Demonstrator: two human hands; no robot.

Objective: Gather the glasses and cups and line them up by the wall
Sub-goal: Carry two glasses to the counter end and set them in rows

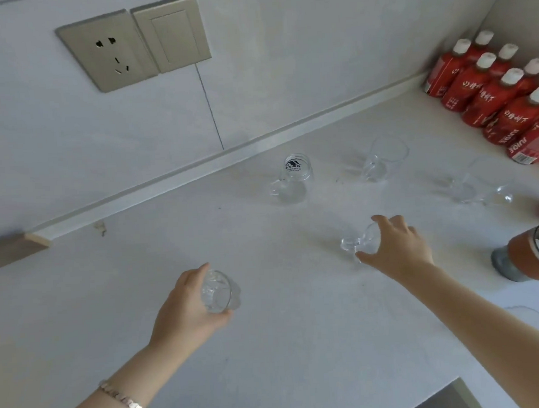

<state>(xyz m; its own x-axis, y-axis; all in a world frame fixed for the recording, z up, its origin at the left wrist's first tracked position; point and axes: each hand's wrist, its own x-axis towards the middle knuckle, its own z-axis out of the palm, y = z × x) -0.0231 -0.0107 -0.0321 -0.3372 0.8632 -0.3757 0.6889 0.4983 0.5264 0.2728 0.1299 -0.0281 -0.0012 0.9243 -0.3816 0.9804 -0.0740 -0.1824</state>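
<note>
Head view: left hand [186,306] gripping tumbler [219,291]; right hand [397,246] fingers spreading over cup [357,241]. Three mugs [292,178] standing scattered, row not started.

Lighting is bright, even and diffuse; shadows on the bench [270,345] are faint. Wide-angle distortion bends the edges. Overall focus is soft.

A pale grey wall [284,61] rises at the far side, carrying a metallic socket plate [107,51] beside a blank switch plate [171,33]. A low ledge [258,143] meets the white desk [270,345]. Even daylight.
</note>
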